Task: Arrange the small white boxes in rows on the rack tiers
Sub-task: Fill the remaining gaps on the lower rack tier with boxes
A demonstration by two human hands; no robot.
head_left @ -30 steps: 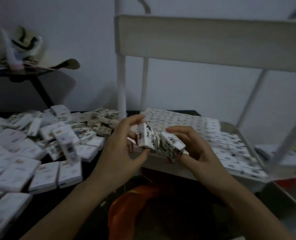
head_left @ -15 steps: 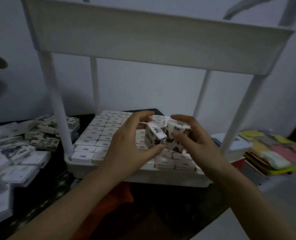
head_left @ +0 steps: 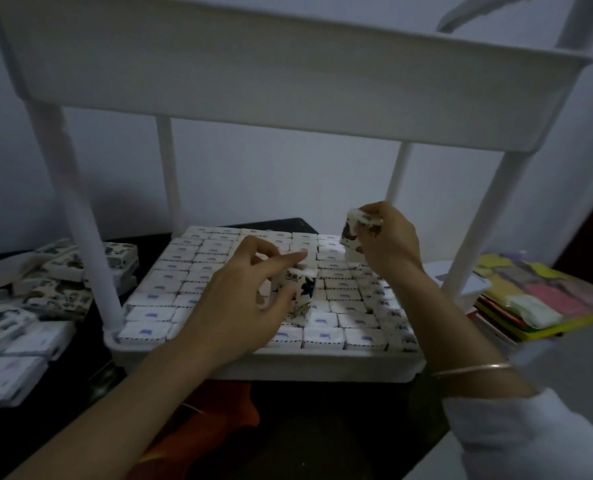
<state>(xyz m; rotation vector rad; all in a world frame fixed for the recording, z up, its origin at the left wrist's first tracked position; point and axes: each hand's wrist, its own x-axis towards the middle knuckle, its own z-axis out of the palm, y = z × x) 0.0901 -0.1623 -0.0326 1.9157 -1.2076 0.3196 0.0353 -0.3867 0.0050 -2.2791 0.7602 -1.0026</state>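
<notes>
Left hand (head_left: 239, 299): fingers curled around one small patterned box (head_left: 300, 294), above the filled rows.
Right hand (head_left: 388, 237): pinches a second box (head_left: 352, 233), raised over the far right corner.
Lower tier (head_left: 288, 365): white boxes (head_left: 184, 275) in tight rows.
Loose boxes (head_left: 63, 271): heaped left of the rack.

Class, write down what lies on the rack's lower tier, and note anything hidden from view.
Close rows of small white boxes lie on the lower tier. The left hand, gripping one box, and the right hand, gripping another box, hide the rows beneath them.
</notes>
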